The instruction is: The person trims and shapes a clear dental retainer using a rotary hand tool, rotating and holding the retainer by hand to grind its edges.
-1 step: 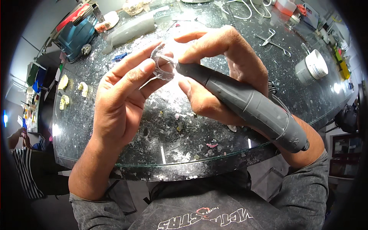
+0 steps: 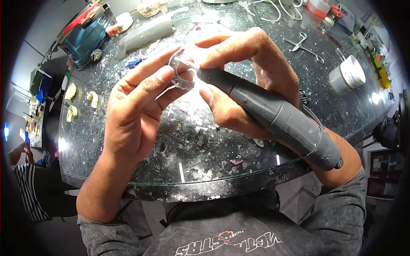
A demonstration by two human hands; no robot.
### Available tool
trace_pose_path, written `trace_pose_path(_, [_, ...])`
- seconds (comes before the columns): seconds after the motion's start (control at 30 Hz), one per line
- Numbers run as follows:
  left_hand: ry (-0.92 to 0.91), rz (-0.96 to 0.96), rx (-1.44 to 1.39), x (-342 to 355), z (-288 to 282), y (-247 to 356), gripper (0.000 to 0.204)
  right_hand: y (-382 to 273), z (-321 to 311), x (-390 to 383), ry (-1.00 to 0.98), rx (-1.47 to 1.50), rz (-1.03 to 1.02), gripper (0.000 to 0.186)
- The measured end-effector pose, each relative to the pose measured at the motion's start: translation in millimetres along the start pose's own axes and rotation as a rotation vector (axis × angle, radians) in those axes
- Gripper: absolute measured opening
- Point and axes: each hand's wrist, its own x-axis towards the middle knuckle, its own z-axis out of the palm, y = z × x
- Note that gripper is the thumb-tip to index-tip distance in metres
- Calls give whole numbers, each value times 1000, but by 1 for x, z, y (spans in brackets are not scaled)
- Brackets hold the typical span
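My left hand (image 2: 136, 100) pinches a transparent, arch-shaped dental tray (image 2: 183, 80) between thumb and fingers, above the middle of the table. In my right hand (image 2: 260, 55) lies a dark grey rotary handpiece (image 2: 273, 111), gripped near its front end, its body slanting back over my right forearm. A thin, pale bit reaches from the handpiece's nose into the curve of the tray. Whether the bit touches the plastic is hard to tell in the bright glare. The handpiece's cable shows partly behind my right wrist.
Dust and scraps litter the dark table (image 2: 166, 166). Yellowish dental pieces (image 2: 71, 91) lie at left, near a teal machine (image 2: 87, 40) and a grey half-pipe (image 2: 145, 37). Scissors-like pliers (image 2: 299, 42) and a white tub (image 2: 352, 71) stand right. Another person's hands (image 2: 21, 152) show far left.
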Motion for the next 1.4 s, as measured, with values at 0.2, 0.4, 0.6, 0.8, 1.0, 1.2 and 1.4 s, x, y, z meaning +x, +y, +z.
trace_pose_path(0.2, [15,55,50,-2,0,-1,36,2,3,2,17,-31,-13,40])
trace_pose_path(0.4, [17,95,88,1,0,-2,36,1,2,1,-13,-35,0,41])
trace_pose_path(0.6, [-24,147,151,-1,0,-1,35,-2,-3,1,-59,-20,6,40])
trace_pose_path(0.8, [-18,192,173,0,0,0,35,2,4,2,-19,9,-15,39])
trace_pose_path(1.0, [-5,207,181,0,-1,-2,35,1,5,2,12,-12,-21,40])
trace_pose_path(1.2, [-3,177,162,-1,0,1,35,1,2,2,-22,-28,-45,41])
trace_pose_path(1.4, [-22,131,140,0,-2,0,37,1,3,1,-31,-33,0,43])
